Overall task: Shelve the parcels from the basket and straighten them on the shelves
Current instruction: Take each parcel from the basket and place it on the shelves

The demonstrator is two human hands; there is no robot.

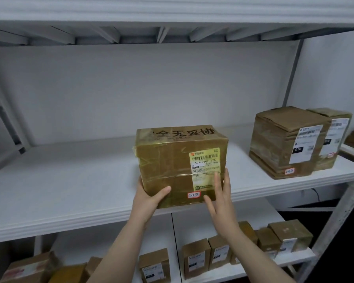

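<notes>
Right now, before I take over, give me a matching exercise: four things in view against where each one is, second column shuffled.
1 tape-wrapped brown cardboard parcel with yellow label
2 two brown cardboard boxes with white labels
3 row of small brown cartons
4 right hand

A lower shelf
B flat against the parcel's front
C middle shelf, right end
D middle shelf's front edge, gripped by left hand

Pairs: 1-D, 2-C, 3-A, 4-B
</notes>
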